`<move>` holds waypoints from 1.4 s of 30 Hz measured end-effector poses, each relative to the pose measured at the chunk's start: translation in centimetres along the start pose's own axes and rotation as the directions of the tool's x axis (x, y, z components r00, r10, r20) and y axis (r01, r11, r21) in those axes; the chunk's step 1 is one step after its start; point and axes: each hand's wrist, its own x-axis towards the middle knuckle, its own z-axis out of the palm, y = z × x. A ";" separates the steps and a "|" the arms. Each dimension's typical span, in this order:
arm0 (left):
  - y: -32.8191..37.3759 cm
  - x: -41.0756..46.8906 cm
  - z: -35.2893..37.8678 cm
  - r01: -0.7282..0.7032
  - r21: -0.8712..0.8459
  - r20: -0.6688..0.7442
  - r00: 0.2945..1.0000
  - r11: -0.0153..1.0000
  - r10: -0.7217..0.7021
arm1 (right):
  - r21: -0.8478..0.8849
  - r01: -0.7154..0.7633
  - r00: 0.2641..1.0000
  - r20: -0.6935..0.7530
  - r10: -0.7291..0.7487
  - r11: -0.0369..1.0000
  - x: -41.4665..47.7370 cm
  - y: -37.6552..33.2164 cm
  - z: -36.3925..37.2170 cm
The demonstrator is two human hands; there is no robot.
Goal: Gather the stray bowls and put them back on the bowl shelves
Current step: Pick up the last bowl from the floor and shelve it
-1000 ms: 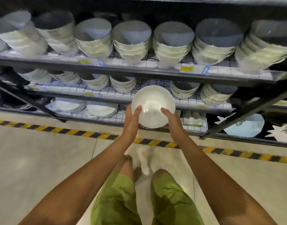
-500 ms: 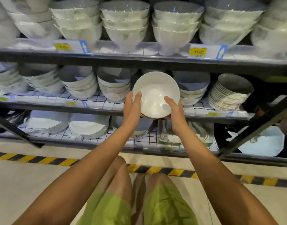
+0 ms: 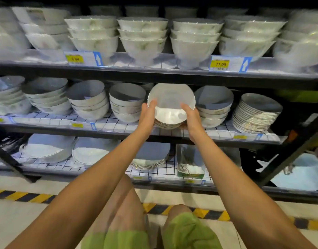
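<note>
We've got both hands, left hand and right hand, cupping the bowl stack at the middle shelf; probably not set down yet.

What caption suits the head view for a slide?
Both hands, left hand and right hand, set a bowl stack onto the middle shelf.

We see both bare arms stretched forward, nearly parallel. Our left hand and right hand face each other, palms inward, fingers extended upward, clasping something between them.
</note>
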 end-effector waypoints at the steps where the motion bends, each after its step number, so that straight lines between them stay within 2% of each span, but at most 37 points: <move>1: 0.0 0.5 -0.1 0.015 0.016 0.005 1.000 1.000 -0.015 | 0.004 -0.007 1.000 0.003 0.007 1.000 0.3 0.0 0.2; 3: -0.1 1.5 -0.2 0.051 0.060 0.000 0.999 0.997 -0.051 | 0.007 -0.034 0.999 0.003 0.034 0.999 1.0 0.1 0.5; 9: 0.1 3.6 0.2 0.137 0.055 -0.003 0.991 0.989 -0.137 | -0.050 -0.170 0.984 -0.070 0.166 0.984 3.3 0.2 1.2; 18: -1.0 5.1 0.4 0.213 0.051 0.034 0.976 0.976 -0.215 | 0.014 -0.296 0.951 -0.089 0.296 0.955 5.2 -0.5 2.0; 25: -1.5 6.0 0.9 0.282 -0.031 0.051 0.958 0.959 -0.281 | 0.065 -0.276 0.954 -0.105 0.281 0.959 5.6 0.1 2.0; 30: -1.6 6.6 1.6 0.298 0.035 -0.013 0.955 0.954 -0.298 | 0.195 -0.253 0.962 -0.050 0.267 0.948 5.4 1.0 1.7; 33: -1.8 6.8 1.6 0.287 0.046 0.010 0.958 0.957 -0.288 | 0.223 -0.289 0.949 -0.061 0.309 0.931 5.7 0.9 1.6; 39: -2.3 7.0 1.3 0.319 -0.175 0.032 0.947 0.932 -0.318 | 0.239 -0.278 0.954 -0.049 0.297 0.930 6.0 1.8 1.2; 42: -2.5 7.3 1.3 0.350 -0.139 0.020 0.936 0.926 -0.351 | 0.239 -0.283 0.950 -0.060 0.305 0.929 6.3 2.1 1.0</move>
